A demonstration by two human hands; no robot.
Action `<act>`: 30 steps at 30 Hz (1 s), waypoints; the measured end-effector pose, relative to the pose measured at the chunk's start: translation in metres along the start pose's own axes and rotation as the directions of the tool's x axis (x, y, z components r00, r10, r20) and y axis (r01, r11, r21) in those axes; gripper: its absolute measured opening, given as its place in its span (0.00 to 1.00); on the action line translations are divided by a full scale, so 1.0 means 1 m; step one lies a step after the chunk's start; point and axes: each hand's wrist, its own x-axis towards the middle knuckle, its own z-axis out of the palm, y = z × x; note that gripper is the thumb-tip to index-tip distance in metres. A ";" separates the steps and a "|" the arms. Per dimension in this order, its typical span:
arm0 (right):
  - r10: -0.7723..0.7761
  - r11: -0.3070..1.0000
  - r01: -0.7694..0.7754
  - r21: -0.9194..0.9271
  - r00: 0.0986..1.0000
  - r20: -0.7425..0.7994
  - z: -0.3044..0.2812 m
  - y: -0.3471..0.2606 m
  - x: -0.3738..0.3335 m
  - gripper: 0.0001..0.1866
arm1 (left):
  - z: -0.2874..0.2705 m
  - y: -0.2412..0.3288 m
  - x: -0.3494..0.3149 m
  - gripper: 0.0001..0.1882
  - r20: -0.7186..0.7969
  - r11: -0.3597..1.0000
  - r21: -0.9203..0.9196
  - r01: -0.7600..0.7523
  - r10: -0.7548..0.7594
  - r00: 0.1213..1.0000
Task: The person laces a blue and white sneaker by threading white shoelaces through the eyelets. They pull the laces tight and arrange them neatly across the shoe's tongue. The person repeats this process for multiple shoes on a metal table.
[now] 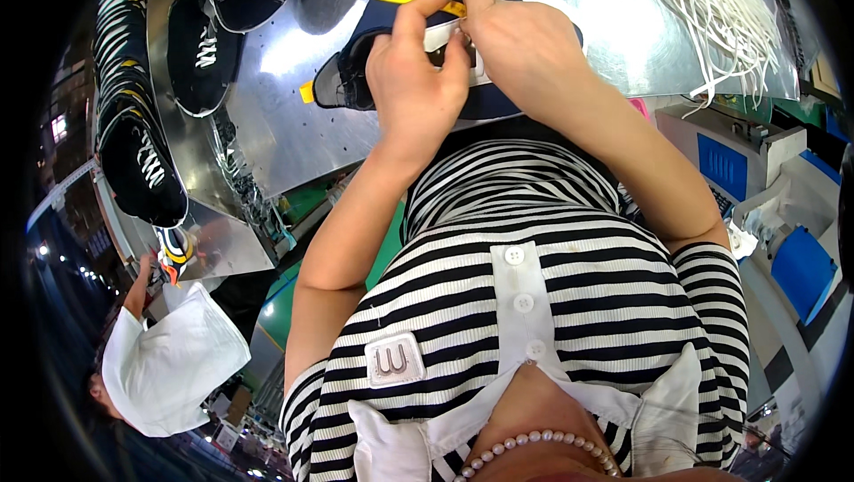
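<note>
A navy shoe (498, 105) with white and yellow parts lies on the metal table in front of me, its dark padded opening to the left and a yellow tab at the heel. My left hand (416, 82) is curled over its upper, index finger on the yellow strip and thumb near the white facing. Close against it, my right hand (525, 46) bends down over the same spot, fingers closed. Whatever its fingertips pinch is hidden behind the hand. A pale strip shows between the hands; I cannot tell whether it is lace or facing.
Many loose white shoelaces (712, 2) hang over the table's right edge. Dark shoes with white lacing (203, 60) stand at the left, beside a long row of shoes (124, 82). A person in white (178, 362) is at the lower left. Grey equipment with blue panels (722, 166) stands right.
</note>
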 end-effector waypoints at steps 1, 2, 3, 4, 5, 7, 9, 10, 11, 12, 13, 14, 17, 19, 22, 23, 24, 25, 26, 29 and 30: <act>-0.001 1.000 0.002 -0.006 1.000 0.021 -0.002 0.000 0.004 0.11 | -0.003 -0.002 -0.002 0.20 0.026 0.995 -0.087 0.042 -0.040 0.999; -0.004 0.995 0.001 0.100 0.999 0.033 -0.018 0.003 0.002 0.11 | -0.006 -0.005 -0.003 0.21 0.047 0.969 -0.208 0.132 -0.125 0.991; 0.024 0.992 -0.029 0.123 0.999 0.040 -0.031 0.007 -0.005 0.09 | -0.009 -0.007 -0.003 0.22 0.077 0.921 -0.324 0.218 -0.204 0.976; 0.087 0.984 -0.088 0.154 0.996 0.013 -0.040 0.015 -0.015 0.09 | -0.010 -0.008 0.000 0.22 0.106 0.870 -0.417 0.263 -0.241 0.965; 0.150 0.971 -0.145 0.188 0.989 -0.012 -0.045 0.021 -0.018 0.10 | -0.012 -0.009 0.004 0.22 0.138 0.807 -0.505 0.306 -0.275 0.952; 0.227 0.926 -0.196 0.322 0.972 -0.062 -0.024 0.031 -0.014 0.10 | -0.011 -0.007 0.009 0.24 0.119 0.877 -0.406 0.259 -0.230 0.966; 0.296 0.912 -0.252 0.325 0.950 -0.094 -0.005 0.032 -0.016 0.11 | 0.000 -0.008 0.009 0.25 0.047 0.960 -0.254 0.115 -0.106 0.993; 0.304 0.918 -0.241 0.316 0.938 -0.168 0.003 0.030 -0.017 0.10 | 0.000 -0.006 0.009 0.27 0.057 0.975 -0.171 0.139 -0.131 0.990; 0.308 0.924 -0.230 0.305 0.920 -0.241 0.009 0.029 -0.017 0.09 | -0.002 -0.004 0.011 0.27 0.127 0.925 -0.315 0.211 -0.180 0.976; 0.323 0.920 -0.236 0.313 0.909 -0.263 0.010 0.029 -0.017 0.09 | -0.006 -0.003 0.014 0.28 0.202 0.848 -0.445 0.287 -0.217 0.955; 0.332 0.916 -0.237 0.323 0.900 -0.282 0.012 0.030 -0.015 0.08 | -0.013 -0.002 0.017 0.28 0.275 0.746 -0.557 0.364 -0.248 0.929; 0.345 0.915 -0.244 0.322 0.887 -0.308 0.014 0.033 -0.014 0.08 | -0.029 0.000 0.023 0.29 0.451 0.650 -0.587 0.483 -0.234 0.861; 0.461 0.625 -0.137 0.768 0.859 -0.222 0.014 0.041 -0.011 0.10 | -0.035 -0.003 0.020 0.27 0.487 0.582 -0.627 0.518 -0.227 0.844; 0.261 0.726 -0.168 0.667 0.965 -0.041 -0.009 0.033 -0.018 0.14 | -0.035 0.001 0.026 0.26 0.507 0.518 -0.601 0.609 -0.342 0.791; -0.079 0.934 0.166 0.315 0.959 -0.273 0.006 0.025 -0.011 0.15 | -0.030 0.002 0.025 0.26 0.514 0.596 -0.557 0.579 -0.300 0.803; -0.094 0.932 0.186 0.310 0.953 -0.288 0.007 0.026 -0.008 0.14 | -0.029 0.001 0.024 0.25 0.520 0.637 -0.522 0.567 -0.290 0.804; -0.110 0.930 0.206 0.306 0.947 -0.303 0.007 0.028 -0.006 0.13 | -0.029 0.001 0.024 0.25 0.528 0.616 -0.545 0.569 -0.274 0.803; -0.125 0.925 0.226 0.306 0.940 -0.317 0.009 0.029 -0.004 0.12 | -0.029 0.001 0.024 0.24 0.507 0.599 -0.570 0.562 -0.281 0.815; -0.020 0.880 0.166 0.445 0.949 -0.314 0.014 0.027 -0.003 0.12 | -0.027 0.001 0.024 0.24 0.486 0.583 -0.595 0.554 -0.288 0.825; 0.015 0.809 0.035 0.587 0.997 -0.080 -0.020 0.010 -0.021 0.11 | -0.026 -0.003 0.029 0.24 0.455 0.575 -0.608 0.547 -0.312 0.834; -0.247 0.730 0.378 0.569 0.923 -0.295 -0.021 0.002 -0.025 0.10 | -0.023 -0.006 0.032 0.24 0.436 0.586 -0.598 0.547 -0.335 0.835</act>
